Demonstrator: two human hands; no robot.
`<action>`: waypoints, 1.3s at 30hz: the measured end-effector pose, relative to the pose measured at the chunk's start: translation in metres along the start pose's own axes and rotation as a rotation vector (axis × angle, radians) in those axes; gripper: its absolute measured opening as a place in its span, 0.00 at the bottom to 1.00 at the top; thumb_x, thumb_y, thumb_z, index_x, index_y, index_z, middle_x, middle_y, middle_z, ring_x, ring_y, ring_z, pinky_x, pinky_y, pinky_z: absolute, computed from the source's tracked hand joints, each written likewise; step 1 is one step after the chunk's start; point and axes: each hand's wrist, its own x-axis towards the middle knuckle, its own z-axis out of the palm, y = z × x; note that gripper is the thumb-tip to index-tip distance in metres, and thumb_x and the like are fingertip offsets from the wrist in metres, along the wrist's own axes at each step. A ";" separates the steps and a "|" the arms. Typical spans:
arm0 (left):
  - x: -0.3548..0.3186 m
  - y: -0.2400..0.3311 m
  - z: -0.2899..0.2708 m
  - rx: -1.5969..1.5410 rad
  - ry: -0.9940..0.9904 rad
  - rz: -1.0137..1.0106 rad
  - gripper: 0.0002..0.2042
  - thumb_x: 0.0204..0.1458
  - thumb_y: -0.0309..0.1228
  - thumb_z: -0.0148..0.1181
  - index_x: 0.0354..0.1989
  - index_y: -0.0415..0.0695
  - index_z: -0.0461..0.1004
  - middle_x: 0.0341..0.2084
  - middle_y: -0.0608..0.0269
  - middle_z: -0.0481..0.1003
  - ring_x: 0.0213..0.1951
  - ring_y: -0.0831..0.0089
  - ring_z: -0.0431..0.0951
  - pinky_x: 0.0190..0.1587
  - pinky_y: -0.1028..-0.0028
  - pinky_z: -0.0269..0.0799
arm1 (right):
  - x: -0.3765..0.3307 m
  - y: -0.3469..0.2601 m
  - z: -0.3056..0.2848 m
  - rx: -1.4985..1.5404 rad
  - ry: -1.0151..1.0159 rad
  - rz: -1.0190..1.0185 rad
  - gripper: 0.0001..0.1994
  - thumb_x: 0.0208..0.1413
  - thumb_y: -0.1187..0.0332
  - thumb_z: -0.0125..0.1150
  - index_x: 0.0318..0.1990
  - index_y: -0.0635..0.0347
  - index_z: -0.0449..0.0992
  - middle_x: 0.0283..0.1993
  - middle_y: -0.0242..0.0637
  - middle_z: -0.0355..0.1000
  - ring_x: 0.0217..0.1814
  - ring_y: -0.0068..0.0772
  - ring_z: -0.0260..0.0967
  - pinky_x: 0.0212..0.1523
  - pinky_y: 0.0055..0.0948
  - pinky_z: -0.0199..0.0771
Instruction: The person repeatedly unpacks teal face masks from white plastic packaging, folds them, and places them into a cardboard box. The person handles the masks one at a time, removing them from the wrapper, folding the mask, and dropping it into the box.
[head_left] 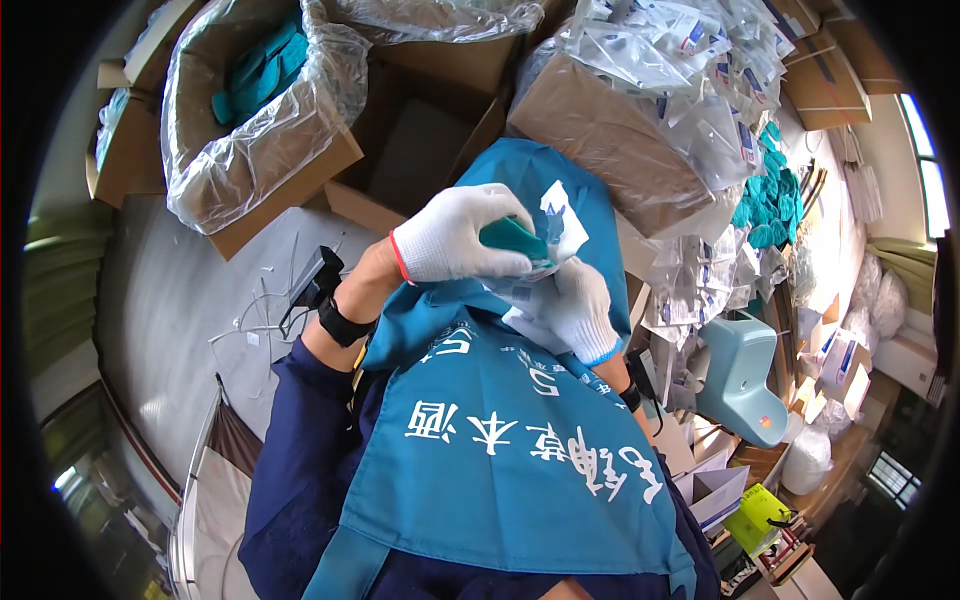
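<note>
- One white-gloved L hand (455, 235), ctr of frame: arm slants up from lower L, fingers curled, pinching teal piece (510, 238) btwn fingers & thumb.
- R hand (582, 308), also gloved, just R of ctr & a bit lower: back of hand up, wrist twd lower R, at edge of clear bag (538, 270); fingertips partly hidden, can't tell how tight it grips.
- Teal piece sits ctr, against bag; L fingers cover part. Can't tell if partly inside.
- White slip (567, 232) w/ blue marks sticks up just R of it.
- Blue apron (520, 490) fills lower ctr, under hands.
- Upper L: plastic-lined box (300, 190) w/ teal pieces in; open carton (365, 210) beside it.
- Upper R: big box (610, 140) heaped w/ clear packets (650, 55).
- Far R: teal pile (770, 205); pale-blue stool (740, 375) below.
</note>
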 end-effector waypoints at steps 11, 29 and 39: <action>-0.008 -0.005 0.007 0.192 -0.172 -0.060 0.17 0.42 0.29 0.67 0.43 0.38 0.77 0.42 0.50 0.76 0.45 0.51 0.78 0.50 0.65 0.74 | 0.008 -0.009 0.002 0.117 0.011 0.154 0.14 0.52 0.67 0.63 0.46 0.55 0.77 0.44 0.47 0.78 0.42 0.53 0.77 0.41 0.43 0.76; -0.039 -0.056 -0.033 -0.920 0.776 -0.130 0.14 0.65 0.34 0.56 0.52 0.37 0.75 0.41 0.63 0.79 0.42 0.75 0.79 0.47 0.73 0.75 | 0.005 0.013 0.013 0.646 0.024 0.315 0.14 0.53 0.71 0.59 0.47 0.61 0.80 0.37 0.43 0.82 0.36 0.33 0.80 0.40 0.29 0.77; -0.026 -0.059 -0.014 -1.282 0.845 -0.297 0.25 0.65 0.48 0.53 0.61 0.43 0.66 0.53 0.54 0.75 0.53 0.61 0.78 0.53 0.63 0.79 | 0.039 0.060 -0.090 1.063 0.439 0.420 0.07 0.62 0.75 0.58 0.46 0.63 0.76 0.34 0.30 0.77 0.25 0.14 0.69 0.23 0.18 0.71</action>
